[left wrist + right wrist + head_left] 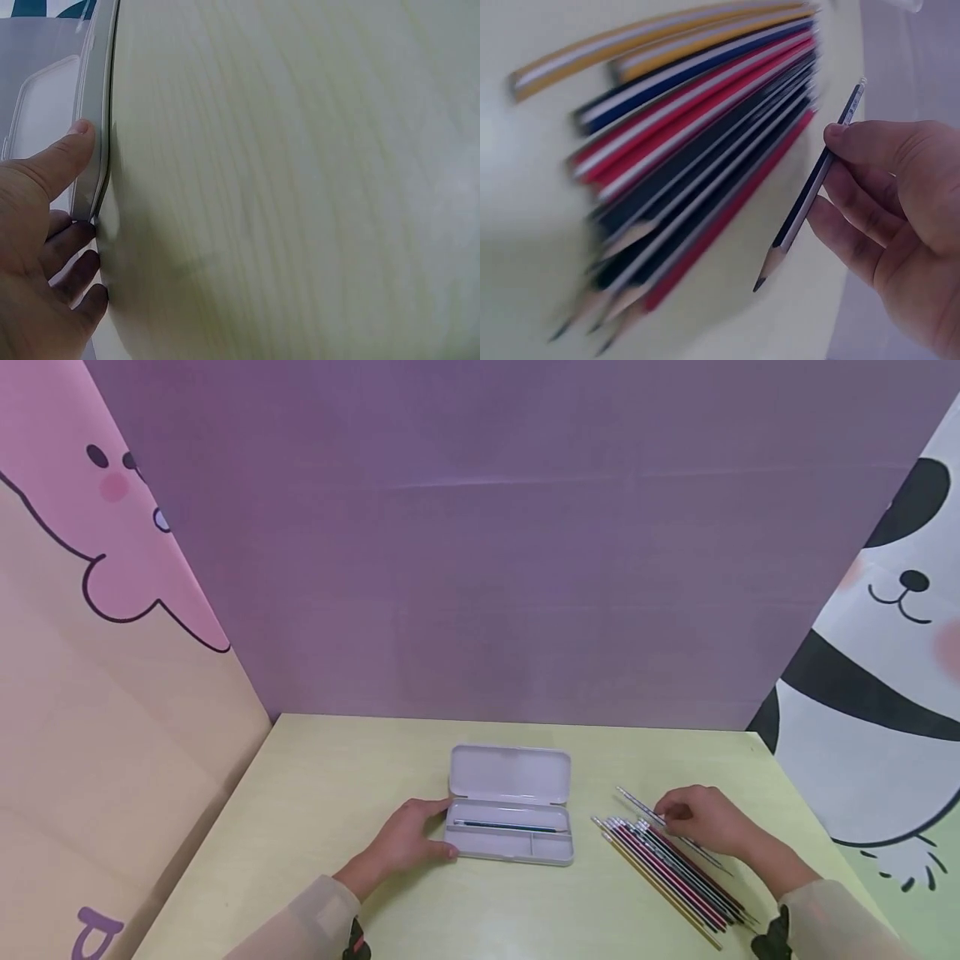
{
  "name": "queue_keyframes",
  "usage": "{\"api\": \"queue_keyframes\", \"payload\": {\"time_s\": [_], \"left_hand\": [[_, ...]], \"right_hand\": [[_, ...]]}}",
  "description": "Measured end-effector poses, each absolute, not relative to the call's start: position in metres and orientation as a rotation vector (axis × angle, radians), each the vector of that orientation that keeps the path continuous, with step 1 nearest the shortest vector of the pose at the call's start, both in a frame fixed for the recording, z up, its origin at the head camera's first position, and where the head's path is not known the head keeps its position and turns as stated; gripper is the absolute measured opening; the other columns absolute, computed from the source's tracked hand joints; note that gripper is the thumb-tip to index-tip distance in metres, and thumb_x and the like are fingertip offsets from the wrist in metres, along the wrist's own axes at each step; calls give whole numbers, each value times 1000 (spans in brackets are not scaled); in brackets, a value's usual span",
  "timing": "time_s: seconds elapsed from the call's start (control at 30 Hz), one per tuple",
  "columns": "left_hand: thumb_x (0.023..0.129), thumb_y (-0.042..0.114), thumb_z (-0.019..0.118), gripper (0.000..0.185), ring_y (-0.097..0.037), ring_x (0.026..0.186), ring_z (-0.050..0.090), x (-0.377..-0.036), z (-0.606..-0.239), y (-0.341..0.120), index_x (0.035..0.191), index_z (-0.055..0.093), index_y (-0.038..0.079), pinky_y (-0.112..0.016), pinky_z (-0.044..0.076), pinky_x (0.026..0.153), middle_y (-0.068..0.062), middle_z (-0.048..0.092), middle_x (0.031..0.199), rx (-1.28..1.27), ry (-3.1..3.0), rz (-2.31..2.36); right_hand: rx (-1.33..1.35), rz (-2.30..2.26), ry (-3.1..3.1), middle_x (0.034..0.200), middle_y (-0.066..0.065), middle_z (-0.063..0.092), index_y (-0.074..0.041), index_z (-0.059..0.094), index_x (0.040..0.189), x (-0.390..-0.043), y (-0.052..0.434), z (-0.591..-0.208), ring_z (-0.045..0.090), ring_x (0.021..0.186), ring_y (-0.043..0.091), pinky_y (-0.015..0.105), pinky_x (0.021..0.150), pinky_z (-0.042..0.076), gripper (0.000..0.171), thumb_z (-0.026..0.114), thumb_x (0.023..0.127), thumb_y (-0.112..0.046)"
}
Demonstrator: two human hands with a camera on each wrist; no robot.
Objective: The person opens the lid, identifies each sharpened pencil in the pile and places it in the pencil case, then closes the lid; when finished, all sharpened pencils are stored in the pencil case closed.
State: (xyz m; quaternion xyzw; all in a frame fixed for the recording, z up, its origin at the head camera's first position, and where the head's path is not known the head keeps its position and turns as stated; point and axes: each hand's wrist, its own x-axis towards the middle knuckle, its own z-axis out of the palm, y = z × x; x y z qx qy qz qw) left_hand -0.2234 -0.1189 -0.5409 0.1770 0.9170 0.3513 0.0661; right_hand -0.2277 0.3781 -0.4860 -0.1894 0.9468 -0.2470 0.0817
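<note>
An open white pencil case (512, 839) lies on the pale green table (315, 793), one dark pencil (506, 827) in its tray. My left hand (408, 843) rests against the case's left end, thumb (64, 157) pressed on the case rim (96, 150), fingers relaxed. To the right lies a row of several pencils (678, 872), seen blurred as striped yellow, blue, red and black pencils (705, 150) in the right wrist view. My right hand (701, 818) pinches one dark striped pencil (810, 187) between thumb and fingers, beside the row.
Purple wall panel (487, 543) closes the back of the table. A pink cartoon panel (112, 635) stands on the left and a panda panel (885, 652) on the right. Bare tabletop stretches left of the case and in front of it.
</note>
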Motion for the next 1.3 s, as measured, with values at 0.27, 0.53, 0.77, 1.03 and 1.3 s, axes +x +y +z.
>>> {"api": "queue_keyframes", "payload": {"time_s": [0.27, 0.53, 0.77, 1.03, 1.3], "left_hand": [[77, 38, 90, 87, -38, 138, 51, -223, -538, -118, 150, 53, 8, -54, 42, 115, -15, 58, 147, 512, 2766, 1031], [77, 41, 89, 85, -37, 137, 54, -222, -535, -118, 150, 55, 14, -54, 44, 112, -11, 60, 147, 466, 2797, 957], [77, 41, 90, 84, -37, 134, 56, -221, -531, -116, 149, 56, 14, -54, 47, 109, -13, 62, 144, 453, 2796, 929], [76, 42, 90, 83, -37, 131, 58, -222, -532, -115, 148, 57, 15, -54, 47, 109, -13, 63, 143, 422, 2802, 921], [76, 42, 90, 83, -36, 129, 60, -222, -532, -115, 148, 57, 15, -53, 49, 107, -13, 64, 141, 441, 2803, 921]], "right_hand": [[-671, -803, 2815, 98, 4, 75, -5, 75, 111, -239, 326, -451, 66, 83, 10, 23, 69, 57, 19, 74, 92, -7], [-805, -845, 2761, 92, -2, 73, -8, 76, 110, -260, 257, -440, 65, 84, 11, 24, 72, 57, 19, 76, 91, -5], [-849, -921, 2695, 95, -2, 74, -10, 76, 109, -271, 204, -449, 66, 85, 11, 25, 73, 58, 18, 75, 92, -5], [-902, -888, 2676, 91, -7, 74, -14, 78, 104, -279, 170, -473, 65, 82, 6, 27, 76, 57, 17, 78, 90, -6], [-951, -814, 2659, 87, -8, 74, -17, 78, 96, -277, 162, -492, 65, 81, 6, 26, 76, 57, 16, 78, 88, -3]]}}
